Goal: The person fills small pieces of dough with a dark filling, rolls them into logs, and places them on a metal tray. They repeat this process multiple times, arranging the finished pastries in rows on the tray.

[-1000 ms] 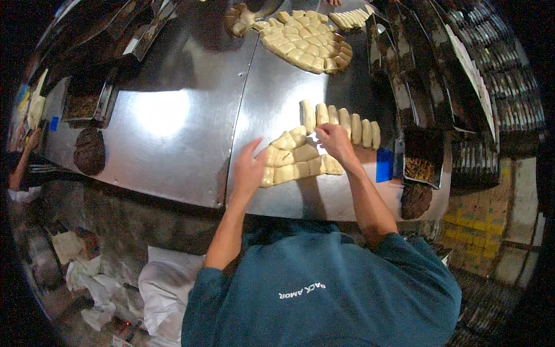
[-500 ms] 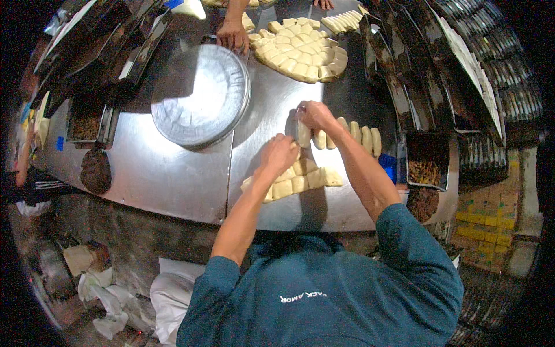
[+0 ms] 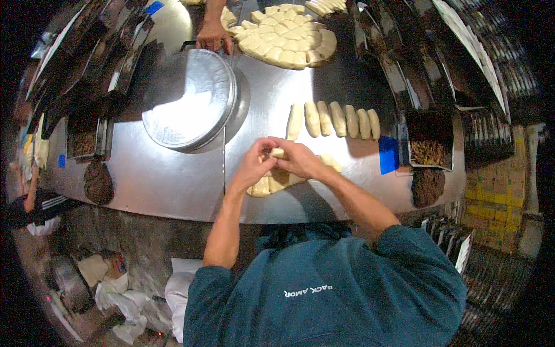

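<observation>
My left hand [image 3: 254, 164] and my right hand [image 3: 296, 159] meet over a low slab of cut dough [image 3: 269, 186] near the table's front edge. Between their fingertips they pinch a small pale dough piece [image 3: 278, 153], both closed on it. My hands hide part of the slab. Just beyond, several dough rolls [image 3: 324, 119] lie side by side in a row, the leftmost [image 3: 295, 120] slightly apart from the rest.
Another person's hand [image 3: 214, 38] rests by a round metal pan [image 3: 173, 124] at left. A large cut dough round [image 3: 286, 39] lies farther back. Dark metal trays [image 3: 384, 63] lean along both sides. At right are a bin of brown filling [image 3: 426, 152] and a dark brown mass [image 3: 428, 188].
My right hand has left the row's leftmost dough roll and come back toward me. Both hands have come together on a dough piece above the cut slab. The view has shifted slightly.
</observation>
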`<state>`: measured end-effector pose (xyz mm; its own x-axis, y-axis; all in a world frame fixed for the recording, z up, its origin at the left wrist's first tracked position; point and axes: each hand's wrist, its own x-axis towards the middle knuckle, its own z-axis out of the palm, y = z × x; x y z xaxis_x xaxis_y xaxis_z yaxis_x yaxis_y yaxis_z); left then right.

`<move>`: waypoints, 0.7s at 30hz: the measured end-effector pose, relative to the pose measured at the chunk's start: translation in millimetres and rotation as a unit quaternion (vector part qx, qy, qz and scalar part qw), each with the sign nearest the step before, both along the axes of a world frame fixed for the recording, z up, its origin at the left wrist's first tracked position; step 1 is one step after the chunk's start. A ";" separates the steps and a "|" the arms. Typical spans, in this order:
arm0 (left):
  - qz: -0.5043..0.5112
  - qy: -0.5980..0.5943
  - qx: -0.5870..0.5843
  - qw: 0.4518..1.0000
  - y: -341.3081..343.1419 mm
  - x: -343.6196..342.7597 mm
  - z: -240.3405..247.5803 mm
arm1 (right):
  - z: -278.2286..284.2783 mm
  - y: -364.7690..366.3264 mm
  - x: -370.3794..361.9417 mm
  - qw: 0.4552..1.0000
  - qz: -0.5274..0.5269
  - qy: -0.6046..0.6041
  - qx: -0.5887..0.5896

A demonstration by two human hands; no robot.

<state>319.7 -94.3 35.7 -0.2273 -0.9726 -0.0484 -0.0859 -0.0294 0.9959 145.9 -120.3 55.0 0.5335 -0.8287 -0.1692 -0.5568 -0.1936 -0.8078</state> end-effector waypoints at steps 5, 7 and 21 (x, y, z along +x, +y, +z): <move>0.008 -0.110 0.009 0.994 8.9 -4.5 4.3 | -1.3 -18.3 -19.1 0.976 -0.188 -0.106 0.014; -0.047 -0.227 -0.091 0.968 7.8 3.6 -15.5 | 9.4 -32.1 -43.6 0.911 -0.281 -0.280 0.112; 0.163 -0.315 -0.043 0.934 -83.3 -97.6 -38.4 | 23.7 108.1 -264.2 0.953 -0.286 0.029 0.097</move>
